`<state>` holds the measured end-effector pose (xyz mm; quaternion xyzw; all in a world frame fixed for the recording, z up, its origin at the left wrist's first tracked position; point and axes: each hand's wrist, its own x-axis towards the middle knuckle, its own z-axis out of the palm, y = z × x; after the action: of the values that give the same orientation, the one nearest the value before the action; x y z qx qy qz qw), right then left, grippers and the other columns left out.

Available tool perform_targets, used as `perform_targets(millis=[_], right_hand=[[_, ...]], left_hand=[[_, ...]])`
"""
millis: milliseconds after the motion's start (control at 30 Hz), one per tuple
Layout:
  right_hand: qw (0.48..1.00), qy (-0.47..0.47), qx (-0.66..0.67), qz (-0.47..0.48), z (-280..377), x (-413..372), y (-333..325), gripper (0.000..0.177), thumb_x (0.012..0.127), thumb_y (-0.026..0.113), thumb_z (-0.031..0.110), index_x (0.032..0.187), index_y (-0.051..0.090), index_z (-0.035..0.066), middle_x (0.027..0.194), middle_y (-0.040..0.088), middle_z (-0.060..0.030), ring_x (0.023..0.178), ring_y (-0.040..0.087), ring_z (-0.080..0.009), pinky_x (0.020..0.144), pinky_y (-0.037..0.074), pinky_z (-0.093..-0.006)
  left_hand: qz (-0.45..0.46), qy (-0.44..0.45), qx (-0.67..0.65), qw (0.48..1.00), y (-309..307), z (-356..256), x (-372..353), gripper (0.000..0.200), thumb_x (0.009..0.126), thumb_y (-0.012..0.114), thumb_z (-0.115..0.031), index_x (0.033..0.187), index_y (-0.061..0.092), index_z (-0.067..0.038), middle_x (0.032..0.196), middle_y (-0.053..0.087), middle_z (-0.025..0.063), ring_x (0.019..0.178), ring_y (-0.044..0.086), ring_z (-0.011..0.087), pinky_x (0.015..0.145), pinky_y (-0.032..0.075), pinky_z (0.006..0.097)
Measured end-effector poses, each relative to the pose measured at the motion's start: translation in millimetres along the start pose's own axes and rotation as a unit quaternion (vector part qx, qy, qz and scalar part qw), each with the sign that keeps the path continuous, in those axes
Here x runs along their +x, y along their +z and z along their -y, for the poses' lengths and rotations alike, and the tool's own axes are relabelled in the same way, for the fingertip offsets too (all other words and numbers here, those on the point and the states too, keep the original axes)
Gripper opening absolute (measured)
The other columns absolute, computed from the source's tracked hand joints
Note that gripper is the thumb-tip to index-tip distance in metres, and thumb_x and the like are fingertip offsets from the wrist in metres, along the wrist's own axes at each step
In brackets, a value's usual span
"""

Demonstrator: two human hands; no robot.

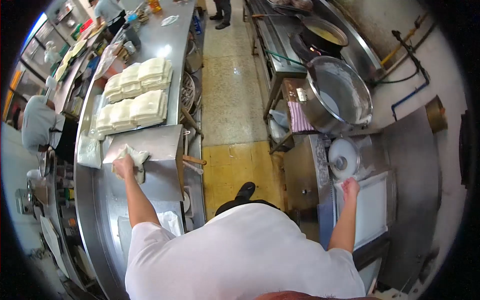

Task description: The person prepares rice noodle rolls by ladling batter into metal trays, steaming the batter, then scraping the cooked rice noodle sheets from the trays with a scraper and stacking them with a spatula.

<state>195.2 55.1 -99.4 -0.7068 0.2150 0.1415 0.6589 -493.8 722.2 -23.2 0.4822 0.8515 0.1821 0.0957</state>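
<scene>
My left hand [124,165] is closed on a crumpled whitish cloth [136,156], pressed against the top of a sloped stainless steel box [162,145] on the left counter. Beyond the box lie two rows of stacked, folded pale sheets [142,107]. Out to the right, my right hand [350,189] is closed at the far edge of a shallow rectangular tray with a white surface [367,212]. What its fingers hold there is too small to make out. Just past that hand sits a round white lid or bowl [344,152].
A large steel pot [337,95] stands beyond the right tray, with a wok [324,35] on the stove behind it. Between counters runs a tiled aisle [232,95]. A co-worker [40,122] bends at the far left; other people are at the back. Wooden handles [194,160] jut into the aisle.
</scene>
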Motion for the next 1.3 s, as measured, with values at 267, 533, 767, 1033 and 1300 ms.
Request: perform_targets(millis=[267, 533, 767, 1033, 1300], right_hand=[[0.98, -0.023, 0.002, -0.195, 16.8, -22.9, -186.8, 0.023, 0.089, 0.057, 0.008, 0.11, 0.064, 0.0, 0.091, 0.064, -0.0121, 0.072, 0.06, -0.0212, 0.061, 0.052, -0.0334], [0.957, -0.196, -0.163, -0.138, -144.4, 73.1, -553.4, 0.007, 0.088, 0.057, 0.009, 0.091, 0.063, 0.01, 0.082, 0.06, -0.0064, 0.076, 0.06, -0.0199, 0.07, 0.052, -0.0345], [0.843, -0.115, -0.323, -0.415, -121.8, -75.6, -565.9, 0.025, 0.082, 0.062, 0.018, 0.099, 0.068, 0.001, 0.096, 0.071, -0.0195, 0.091, 0.068, -0.0376, 0.08, 0.053, -0.0457], [0.812, -0.005, -0.422, -0.403, -175.3, -180.7, -585.9, 0.045, 0.084, 0.059, 0.022, 0.12, 0.066, -0.002, 0.121, 0.066, -0.0249, 0.116, 0.062, -0.0418, 0.1, 0.046, -0.0479], [0.732, -0.137, -0.532, -0.404, -186.4, -289.5, -541.8, 0.04, 0.094, 0.056, 0.021, 0.131, 0.062, 0.007, 0.136, 0.057, -0.0223, 0.133, 0.046, -0.0412, 0.115, 0.033, -0.0472]], left_hand=[[0.024, -0.049, -0.175, 0.983, 8.7, 10.3, -6.2, 0.057, 0.079, 0.078, -0.044, 0.105, 0.071, 0.007, 0.101, 0.071, 0.0193, 0.085, 0.07, 0.0319, 0.073, 0.056, 0.0433], [-0.062, 0.149, -0.171, 0.972, -57.6, -0.7, -85.6, 0.046, 0.078, 0.071, -0.039, 0.08, 0.068, 0.007, 0.071, 0.069, 0.0155, 0.063, 0.063, 0.0293, 0.065, 0.051, 0.0488], [-0.185, 0.326, -0.121, 0.919, -147.1, -75.1, -204.9, 0.056, 0.073, 0.07, -0.034, 0.104, 0.062, 0.012, 0.102, 0.067, 0.0312, 0.096, 0.064, 0.0441, 0.089, 0.049, 0.049], [-0.042, 0.538, -0.281, 0.794, -238.7, -156.4, -440.8, 0.049, 0.073, 0.073, -0.029, 0.1, 0.055, 0.008, 0.093, 0.064, 0.0216, 0.086, 0.06, 0.037, 0.084, 0.047, 0.0464], [0.293, 0.7, -0.415, 0.501, -214.8, -250.7, -687.7, 0.028, 0.075, 0.073, -0.007, 0.098, 0.06, 0.003, 0.093, 0.066, 0.012, 0.086, 0.061, 0.0198, 0.08, 0.049, 0.0344]])
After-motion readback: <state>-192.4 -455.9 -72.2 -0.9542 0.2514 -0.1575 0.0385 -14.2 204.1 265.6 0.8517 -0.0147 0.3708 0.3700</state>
